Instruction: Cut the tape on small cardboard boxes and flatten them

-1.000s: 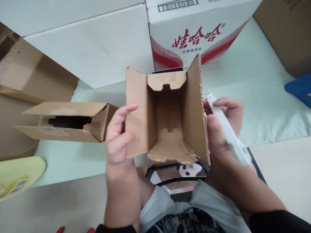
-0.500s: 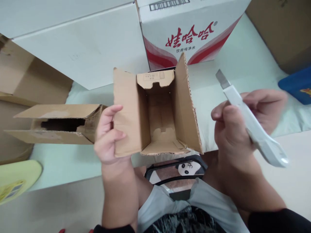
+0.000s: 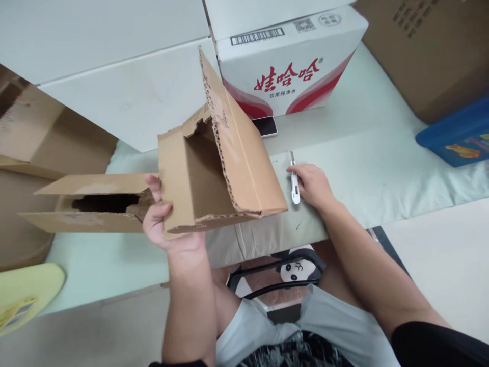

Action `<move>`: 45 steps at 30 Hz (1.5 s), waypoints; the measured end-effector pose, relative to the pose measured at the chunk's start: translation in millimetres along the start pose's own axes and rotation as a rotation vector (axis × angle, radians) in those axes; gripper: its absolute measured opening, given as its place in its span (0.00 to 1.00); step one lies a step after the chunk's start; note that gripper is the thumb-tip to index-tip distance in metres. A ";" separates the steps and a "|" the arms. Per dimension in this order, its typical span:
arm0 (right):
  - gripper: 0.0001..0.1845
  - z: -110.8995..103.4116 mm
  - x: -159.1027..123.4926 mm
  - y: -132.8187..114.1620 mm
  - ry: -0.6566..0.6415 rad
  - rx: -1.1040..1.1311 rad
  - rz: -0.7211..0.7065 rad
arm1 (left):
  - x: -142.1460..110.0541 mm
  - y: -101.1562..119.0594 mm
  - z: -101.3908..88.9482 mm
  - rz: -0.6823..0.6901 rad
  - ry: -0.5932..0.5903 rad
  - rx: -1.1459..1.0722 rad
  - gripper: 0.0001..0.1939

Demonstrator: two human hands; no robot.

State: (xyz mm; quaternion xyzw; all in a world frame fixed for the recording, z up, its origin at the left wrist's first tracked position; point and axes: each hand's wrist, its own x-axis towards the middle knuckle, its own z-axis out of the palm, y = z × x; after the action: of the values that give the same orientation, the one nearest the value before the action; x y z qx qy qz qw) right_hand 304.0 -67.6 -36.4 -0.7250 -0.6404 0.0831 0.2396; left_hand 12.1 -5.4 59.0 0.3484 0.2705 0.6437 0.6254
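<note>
An open cardboard box (image 3: 252, 163) is tilted in the middle of the head view, its flaps spread and part of its inside showing. My left hand (image 3: 158, 229) grips its left flap, with fingers curled over the edge. Low over the light green cloth, to the right of the box, my right hand (image 3: 313, 186) has its fingers closed at the side of a white utility knife (image 3: 295, 187). The knife's blade is out and points away from me. Whether the knife touches the cloth I cannot tell.
Left of my left hand lies a second open cardboard box (image 3: 91, 221). A white-and-red carton (image 3: 290, 76) stands behind, with a phone (image 3: 266, 126) at its foot. A blue container (image 3: 458, 140) is at the right, a yellow-green object (image 3: 32, 285) at the lower left.
My right hand has carried the utility knife down and left to the cloth. My left hand has tilted and turned the box, so its right flap now faces me. The phone has come into view.
</note>
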 end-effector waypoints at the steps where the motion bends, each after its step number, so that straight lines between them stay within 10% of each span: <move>1: 0.24 0.3 -1.3 0.9 -0.003 -0.003 0.004 | 0.6 -1.9 -2.1 -0.010 0.027 0.007 0.18; 8: 0.20 -4.0 -5.7 -5.3 -0.031 0.599 -0.187 | 6.1 -17.3 -0.7 -0.148 0.096 0.056 0.14; 15: 0.37 7.4 -4.0 -12.4 0.014 1.215 -0.053 | 7.8 -33.9 5.9 -0.330 0.140 -0.067 0.23; 24: 0.42 11.7 -1.9 -19.3 0.076 1.200 -0.017 | 8.6 -46.4 -5.3 -0.469 0.116 0.050 0.11; 30: 0.47 12.3 4.7 -20.1 0.077 1.096 0.010 | 3.3 -61.2 -16.0 -0.443 0.300 0.235 0.09; 39: 0.40 12.4 4.0 -26.0 0.092 1.085 0.005 | 0.0 -28.8 3.3 -0.508 -0.009 0.095 0.33; 45: 0.37 3.8 1.2 -30.5 0.095 1.092 -0.036 | -0.9 -31.0 -1.8 -0.544 -0.021 0.135 0.23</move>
State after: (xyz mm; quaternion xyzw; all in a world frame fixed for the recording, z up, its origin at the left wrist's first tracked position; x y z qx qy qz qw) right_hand 275.5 -63.5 -25.7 -0.4870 -0.5049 0.3664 0.6113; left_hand 29.7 -3.9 33.5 0.3103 0.3898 0.4291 0.7534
